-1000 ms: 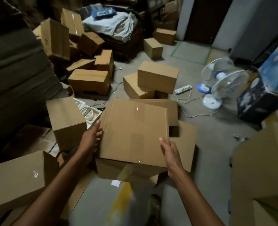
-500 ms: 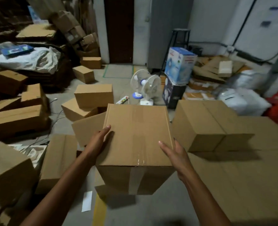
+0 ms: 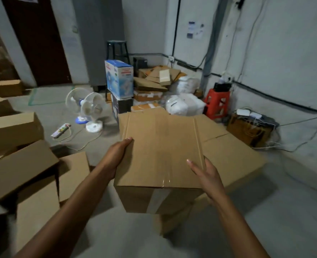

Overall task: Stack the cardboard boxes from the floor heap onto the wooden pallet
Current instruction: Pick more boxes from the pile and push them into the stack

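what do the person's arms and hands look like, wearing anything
The left hand and right hand are bare: no gloves, rings, watch or wristband visible. The left forearm and right forearm show no sleeve.

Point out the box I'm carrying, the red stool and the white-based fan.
Carried box (image 3: 161, 146): head view, middle of its top face.
Red stool (image 3: 216, 95): head view, on its seat.
White-based fan (image 3: 93, 109): head view, centre of its grille.
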Demonstrator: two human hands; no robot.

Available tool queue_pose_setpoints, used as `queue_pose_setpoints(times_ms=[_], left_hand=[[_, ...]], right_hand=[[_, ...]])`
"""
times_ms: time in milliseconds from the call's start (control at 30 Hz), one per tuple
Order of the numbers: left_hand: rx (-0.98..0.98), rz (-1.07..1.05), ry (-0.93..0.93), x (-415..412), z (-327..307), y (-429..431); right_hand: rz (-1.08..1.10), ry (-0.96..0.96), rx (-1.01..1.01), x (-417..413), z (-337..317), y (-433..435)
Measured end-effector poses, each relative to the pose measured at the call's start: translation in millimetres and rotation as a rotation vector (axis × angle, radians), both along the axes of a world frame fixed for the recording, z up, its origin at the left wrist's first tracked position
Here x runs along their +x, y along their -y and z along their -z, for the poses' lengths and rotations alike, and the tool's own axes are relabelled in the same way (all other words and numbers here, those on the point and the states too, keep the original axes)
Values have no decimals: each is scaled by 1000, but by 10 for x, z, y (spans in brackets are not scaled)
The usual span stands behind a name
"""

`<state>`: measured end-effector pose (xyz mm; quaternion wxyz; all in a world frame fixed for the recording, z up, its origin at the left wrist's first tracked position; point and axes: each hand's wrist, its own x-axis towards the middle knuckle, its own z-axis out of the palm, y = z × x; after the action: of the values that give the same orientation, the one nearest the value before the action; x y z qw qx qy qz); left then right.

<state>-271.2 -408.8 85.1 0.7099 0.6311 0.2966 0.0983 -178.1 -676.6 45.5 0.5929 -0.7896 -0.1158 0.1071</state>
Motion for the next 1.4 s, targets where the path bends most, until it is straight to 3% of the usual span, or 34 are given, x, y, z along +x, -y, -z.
queue_pose_setpoints(times_ms=[133,400,533,733,967,1167,1300,1400], left_hand=[[-89,88,-10,656,-82,683],[-201,76,-65,1978,-6,1174],[-293,204,-89,2854,142,1226],[-625,402,-163,4152,353,971],[-754,583,-220,5491,462,1028],[-617,422,-198,6184,585,1418],[-614,361,-155,6524,795,1975],[-618,279,-78,6768,973,2416]], right_hand=[[76,33,-13,391,-54,779],[117,77,-40,1307,-11,1518],[120,98,-53,2068,33,1769],[49,83,-67,3244,-49,2071],[2,43,-127,4426,1,2203],[20,-120,-172,5363,85,2343],[-4,-332,20,6125,19,2531],[-21,-422,21,6768,-46,2766]])
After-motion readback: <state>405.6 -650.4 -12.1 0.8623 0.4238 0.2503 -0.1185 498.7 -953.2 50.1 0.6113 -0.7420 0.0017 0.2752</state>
